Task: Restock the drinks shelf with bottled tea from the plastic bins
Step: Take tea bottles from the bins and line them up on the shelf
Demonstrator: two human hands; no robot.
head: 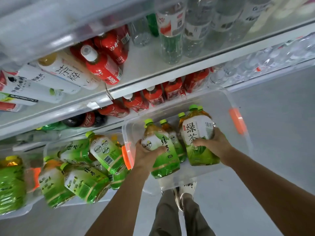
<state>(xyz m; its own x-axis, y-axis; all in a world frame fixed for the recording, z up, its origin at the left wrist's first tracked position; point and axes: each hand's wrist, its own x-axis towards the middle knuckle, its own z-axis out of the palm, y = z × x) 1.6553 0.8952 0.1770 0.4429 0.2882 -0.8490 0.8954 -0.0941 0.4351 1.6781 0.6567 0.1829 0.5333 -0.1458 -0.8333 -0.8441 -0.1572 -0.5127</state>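
Head view shows me both hands down in the clear plastic bin (226,99) at five o'clock. My left hand (146,155) grips one green tea bottle (162,150) round its middle; my right hand (215,144) clasps a pair of green tea bottles (196,133) together, which I judge saves a trip to the shelf. Two more bottles stand between them in the bin. At eight o'clock a second bin (51,147) holds tumbled green tea. At twelve o'clock the drinks shelf (153,65) carries red juice bottles (104,65).
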